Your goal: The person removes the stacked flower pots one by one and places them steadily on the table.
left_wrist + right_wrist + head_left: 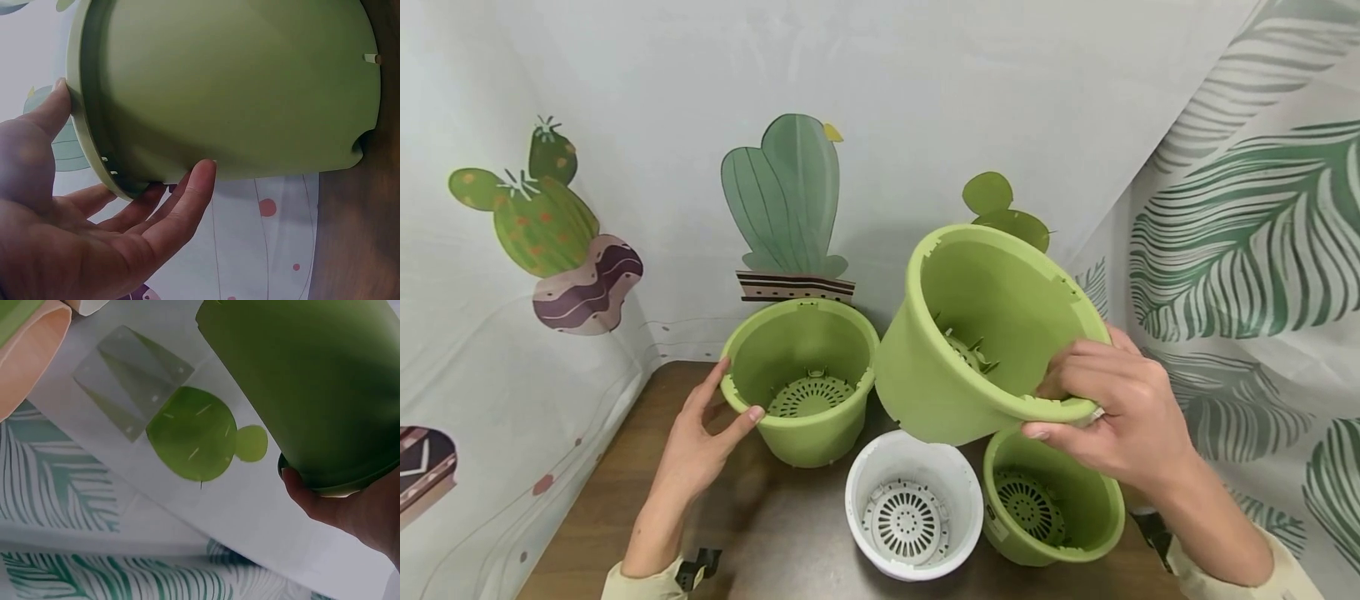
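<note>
My right hand (1120, 408) grips the rim of a large light-green plastic flowerpot (940, 383), thumb outside and fingers over the edge. This pot is raised and tilted, its mouth towards the upper right. In the right wrist view, fingers (312, 500) press its rim from below. My left hand (700, 442) touches the near-left rim of another light-green flowerpot (812, 442), which stands upright on the table. Seen from the left wrist, the thumb and fingers are spread, fairly straight, along this pot's (237, 94) rim and outer wall.
A white pot (861, 508) with a slotted base stands in front on the brown table (775, 533). Right of it is a smaller green pot (1105, 517), partly under the raised one. A peach-coloured pot (31, 362) shows in the right wrist view. Behind hangs a cactus-printed cloth (895, 125).
</note>
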The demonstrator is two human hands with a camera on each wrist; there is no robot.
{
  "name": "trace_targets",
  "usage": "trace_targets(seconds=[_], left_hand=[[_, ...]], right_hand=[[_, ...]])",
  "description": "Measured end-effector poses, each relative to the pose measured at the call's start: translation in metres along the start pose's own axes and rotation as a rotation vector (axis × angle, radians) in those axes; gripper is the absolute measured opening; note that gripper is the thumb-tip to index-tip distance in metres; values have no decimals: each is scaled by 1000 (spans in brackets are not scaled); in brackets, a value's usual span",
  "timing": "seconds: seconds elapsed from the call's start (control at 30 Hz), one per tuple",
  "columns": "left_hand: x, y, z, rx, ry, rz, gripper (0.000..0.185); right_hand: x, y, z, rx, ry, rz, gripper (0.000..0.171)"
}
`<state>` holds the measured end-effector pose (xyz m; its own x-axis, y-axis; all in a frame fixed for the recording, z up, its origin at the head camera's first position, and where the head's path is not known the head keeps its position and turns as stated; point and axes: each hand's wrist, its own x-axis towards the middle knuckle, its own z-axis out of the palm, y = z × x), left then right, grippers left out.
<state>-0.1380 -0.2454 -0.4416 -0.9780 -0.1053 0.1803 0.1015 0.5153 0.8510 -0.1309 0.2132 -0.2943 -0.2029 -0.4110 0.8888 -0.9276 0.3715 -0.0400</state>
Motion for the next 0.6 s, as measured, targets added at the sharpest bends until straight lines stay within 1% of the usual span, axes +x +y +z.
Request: trace_targets(seconds=[0.3,0.6], left_hand=[[0,1,1,0,-2,9,91],[0,-1,1,7,-4,5,91]], right_hand=[[-16,-4,-18,41,60,13,50],[-30,-14,-35,22,112,39,51]])
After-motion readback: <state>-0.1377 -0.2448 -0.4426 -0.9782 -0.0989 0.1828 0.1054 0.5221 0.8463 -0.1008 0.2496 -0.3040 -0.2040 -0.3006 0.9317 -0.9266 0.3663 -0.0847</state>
